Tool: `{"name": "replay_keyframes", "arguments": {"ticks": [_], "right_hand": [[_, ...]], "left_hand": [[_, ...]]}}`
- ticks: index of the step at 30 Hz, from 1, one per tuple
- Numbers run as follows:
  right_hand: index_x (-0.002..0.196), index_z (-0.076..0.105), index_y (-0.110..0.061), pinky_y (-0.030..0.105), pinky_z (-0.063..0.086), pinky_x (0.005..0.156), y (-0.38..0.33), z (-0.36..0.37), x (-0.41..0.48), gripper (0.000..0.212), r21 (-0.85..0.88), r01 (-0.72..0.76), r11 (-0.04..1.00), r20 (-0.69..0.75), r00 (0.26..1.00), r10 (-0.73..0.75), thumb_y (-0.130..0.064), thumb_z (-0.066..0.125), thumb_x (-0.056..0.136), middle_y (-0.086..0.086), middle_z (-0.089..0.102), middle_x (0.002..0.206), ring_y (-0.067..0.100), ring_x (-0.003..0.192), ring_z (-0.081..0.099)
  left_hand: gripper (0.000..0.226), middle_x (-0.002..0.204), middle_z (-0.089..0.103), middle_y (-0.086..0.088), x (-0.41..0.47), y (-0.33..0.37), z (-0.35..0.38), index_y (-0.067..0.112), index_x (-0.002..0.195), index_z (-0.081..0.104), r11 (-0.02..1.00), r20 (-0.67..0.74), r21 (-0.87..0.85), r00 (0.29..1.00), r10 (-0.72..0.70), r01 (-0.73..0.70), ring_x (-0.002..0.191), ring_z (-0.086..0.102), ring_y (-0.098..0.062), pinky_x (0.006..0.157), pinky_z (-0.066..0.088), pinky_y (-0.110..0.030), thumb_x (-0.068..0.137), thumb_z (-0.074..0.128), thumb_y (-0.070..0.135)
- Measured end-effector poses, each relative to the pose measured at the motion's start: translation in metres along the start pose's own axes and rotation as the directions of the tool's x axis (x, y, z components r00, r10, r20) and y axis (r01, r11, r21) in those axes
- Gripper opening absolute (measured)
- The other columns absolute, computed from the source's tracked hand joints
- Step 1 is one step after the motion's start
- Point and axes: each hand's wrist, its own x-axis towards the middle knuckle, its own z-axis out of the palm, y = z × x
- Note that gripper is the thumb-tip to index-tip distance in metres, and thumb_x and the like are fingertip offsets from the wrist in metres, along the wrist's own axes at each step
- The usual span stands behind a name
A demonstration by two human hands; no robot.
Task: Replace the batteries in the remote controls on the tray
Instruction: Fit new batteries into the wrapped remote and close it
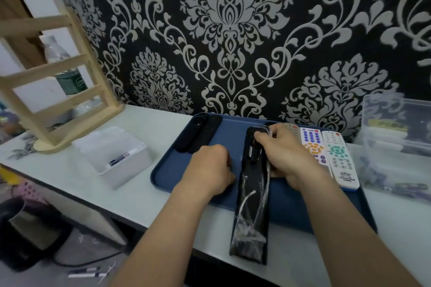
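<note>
A long black remote point(253, 196) in a clear plastic sleeve lies back-up over the front rim of the blue tray point(172, 170), its battery bay open at the far end. My right hand point(283, 150) grips that far end, fingertips at the bay. My left hand point(210, 166) is curled into a fist on the tray just left of the remote; whether it holds anything is hidden. Two black remotes point(198, 134) lie at the tray's back left. Two white remotes point(335, 156) with coloured buttons lie at the right.
A white box point(116, 156) with a battery inside stands left of the tray. A wooden rack point(56, 91) and a water bottle stand at the back left. A clear plastic container point(396, 147) sits at the right. The patterned wall is close behind.
</note>
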Motion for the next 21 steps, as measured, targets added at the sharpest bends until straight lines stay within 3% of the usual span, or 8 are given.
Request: {"name": "replay_keyframes", "arguments": {"ticks": [4, 6, 8, 11, 14, 16, 18, 21], "right_hand": [[0.099, 0.054, -0.018, 0.031, 0.055, 0.055, 0.001, 0.012, 0.002, 0.011, 0.084, -0.029, 0.996, -0.036, 0.999, 0.032, -0.028, 0.054, 0.096, 0.012, 0.068, 0.098, 0.025, 0.082, 0.068], [0.09, 0.056, -0.018, 0.028, 0.054, 0.053, -0.002, 0.018, 0.003, 0.01, 0.222, -0.07, 0.972, -0.042, 0.996, 0.081, -0.025, 0.054, 0.097, 0.009, 0.068, 0.088, 0.021, 0.074, 0.066], [0.091, 0.06, -0.016, 0.029, 0.054, 0.051, -0.006, 0.019, 0.004, 0.01, 0.361, -0.115, 0.926, -0.037, 0.99, 0.137, -0.023, 0.055, 0.098, 0.006, 0.069, 0.082, 0.018, 0.07, 0.067], [0.096, 0.062, -0.013, 0.031, 0.058, 0.051, -0.009, 0.018, 0.006, 0.01, 0.554, -0.156, 0.818, -0.018, 0.98, 0.199, -0.021, 0.056, 0.098, 0.006, 0.07, 0.079, 0.017, 0.065, 0.069], [0.103, 0.061, -0.012, 0.029, 0.058, 0.048, -0.009, 0.021, 0.009, 0.012, 0.702, -0.154, 0.695, 0.003, 0.977, 0.214, -0.02, 0.053, 0.1, 0.008, 0.071, 0.086, 0.017, 0.069, 0.071], [0.107, 0.06, -0.012, 0.031, 0.059, 0.049, -0.009, 0.025, 0.009, 0.012, 0.756, -0.127, 0.642, -0.008, 0.979, 0.203, -0.018, 0.052, 0.1, 0.009, 0.072, 0.091, 0.017, 0.071, 0.072], [0.116, 0.059, -0.012, 0.035, 0.061, 0.056, -0.008, 0.03, 0.009, 0.018, 0.772, -0.106, 0.627, -0.021, 0.981, 0.191, -0.019, 0.053, 0.1, 0.01, 0.073, 0.098, 0.018, 0.079, 0.073], [0.121, 0.057, -0.011, 0.037, 0.061, 0.058, -0.005, 0.036, 0.006, 0.024, 0.782, -0.086, 0.617, -0.025, 0.985, 0.17, -0.021, 0.054, 0.099, 0.012, 0.073, 0.103, 0.019, 0.08, 0.075]], "left_hand": [[0.009, 0.078, 0.061, -0.007, -0.007, -0.005, -0.001, 0.011, 0.085, 0.067, 0.997, -0.035, 0.049, 0.998, 0.056, -0.054, 0.075, 0.059, -0.028, 0.06, 0.042, -0.032, 0.083, 0.059, 0.016], [0.01, 0.078, 0.061, -0.006, -0.01, -0.015, -0.006, 0.012, 0.085, 0.067, 0.998, -0.039, 0.045, 0.999, 0.038, -0.036, 0.074, 0.059, -0.028, 0.061, 0.043, -0.033, 0.083, 0.057, 0.016], [0.014, 0.091, 0.068, -0.004, -0.012, -0.027, -0.012, 0.018, 0.092, 0.069, 1.0, -0.076, -0.004, 0.997, -0.008, 0.008, 0.087, 0.063, -0.028, 0.071, 0.049, -0.033, 0.084, 0.058, 0.018], [0.019, 0.093, 0.067, 0.001, -0.015, -0.045, -0.022, 0.024, 0.098, 0.066, 0.977, -0.204, -0.206, 0.974, -0.094, 0.051, 0.092, 0.062, -0.023, 0.075, 0.045, -0.026, 0.086, 0.058, 0.013], [0.023, 0.082, 0.062, 0.006, -0.019, -0.064, -0.041, 0.023, 0.097, 0.064, 0.919, -0.47, -0.393, 0.864, -0.181, -0.021, 0.08, 0.061, -0.017, 0.07, 0.042, -0.026, 0.087, 0.058, 0.003], [0.025, 0.091, 0.065, 0.001, -0.021, -0.086, -0.054, 0.019, 0.102, 0.065, 0.913, -0.644, -0.406, 0.724, -0.247, -0.05, 0.083, 0.062, -0.018, 0.076, 0.047, -0.03, 0.088, 0.056, 0.0], [0.024, 0.101, 0.064, -0.003, -0.022, -0.109, -0.059, 0.017, 0.107, 0.065, 0.923, -0.688, -0.382, 0.655, -0.312, 0.038, 0.087, 0.059, -0.017, 0.075, 0.042, -0.028, 0.091, 0.054, 0.003], [0.029, 0.118, 0.06, -0.011, -0.017, -0.131, -0.049, 0.017, 0.121, 0.062, 0.926, -0.53, -0.263, 0.762, -0.372, 0.269, 0.102, 0.058, -0.028, 0.078, 0.04, -0.032, 0.096, 0.046, 0.013]]}}
